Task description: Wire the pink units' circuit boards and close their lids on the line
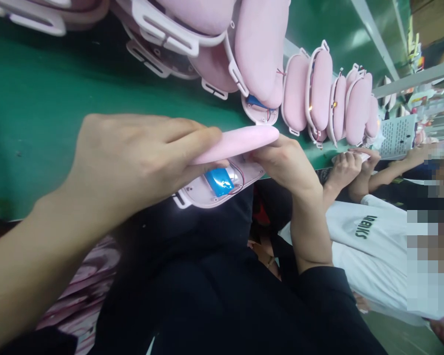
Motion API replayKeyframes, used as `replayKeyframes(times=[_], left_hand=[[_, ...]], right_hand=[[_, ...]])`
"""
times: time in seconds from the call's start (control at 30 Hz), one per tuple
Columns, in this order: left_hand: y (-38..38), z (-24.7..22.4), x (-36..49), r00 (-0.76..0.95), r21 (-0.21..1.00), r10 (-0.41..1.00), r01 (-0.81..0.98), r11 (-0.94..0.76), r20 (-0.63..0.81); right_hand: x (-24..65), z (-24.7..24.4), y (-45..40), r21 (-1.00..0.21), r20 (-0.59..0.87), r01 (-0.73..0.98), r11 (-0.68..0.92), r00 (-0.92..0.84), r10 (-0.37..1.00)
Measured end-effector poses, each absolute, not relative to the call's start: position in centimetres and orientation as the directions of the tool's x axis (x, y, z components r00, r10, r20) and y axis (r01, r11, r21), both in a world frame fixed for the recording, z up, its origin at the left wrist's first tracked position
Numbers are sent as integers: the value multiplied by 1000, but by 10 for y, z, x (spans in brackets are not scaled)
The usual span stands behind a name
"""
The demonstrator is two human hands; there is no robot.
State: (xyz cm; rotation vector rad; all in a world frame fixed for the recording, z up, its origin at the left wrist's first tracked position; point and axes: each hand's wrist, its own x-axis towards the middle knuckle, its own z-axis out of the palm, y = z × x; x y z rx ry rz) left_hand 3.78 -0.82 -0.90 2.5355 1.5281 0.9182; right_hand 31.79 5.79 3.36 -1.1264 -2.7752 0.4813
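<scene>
My left hand (pixel 144 153) is closed on one end of a pink padded cover (pixel 240 142), seen almost edge-on, with the thumb above and fingers beneath. At the cover's other end, my right hand (pixel 290 160) is closed around its edge; its fingertips are partly hidden. Just below the cover is an open pale pink shell (pixel 205 197) with a strap slot at its end. Inside it lies a blue-wrapped battery (pixel 221 181), with thin dark red wires beside it. Cover and shell stand apart at the near side. Whether they touch farther back is hidden.
Several pink padded units (pixel 262 44) with slotted rims lie piled on the green table (pixel 40 93). More pink units (pixel 320 91) stand in a row to the right, some with small lights. A co-worker in a white shirt (pixel 377 236) works at the right. Pink pieces (pixel 92 276) lie below left.
</scene>
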Motion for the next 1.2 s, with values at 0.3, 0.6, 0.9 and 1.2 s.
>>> replayKeyframes(times=[0.3,0.6,0.9,1.2], left_hand=[[-23,-12,46,273,478,875,752,-454,400],[-40,-26,61,517,375,688,586,-718,510],[-37,-23,61,527,283,666,630,-723,528],[-33,-30,62,566,196,689,691,-696,453]], right_hand=[[294,41,75,-317,-230,790,525,-601,765],[349,28,24,-603,318,596,530,-430,845],[335,-47,5,-388,647,597,702,-366,669],[336,-71,-4,-461,597,610,644,-324,734]])
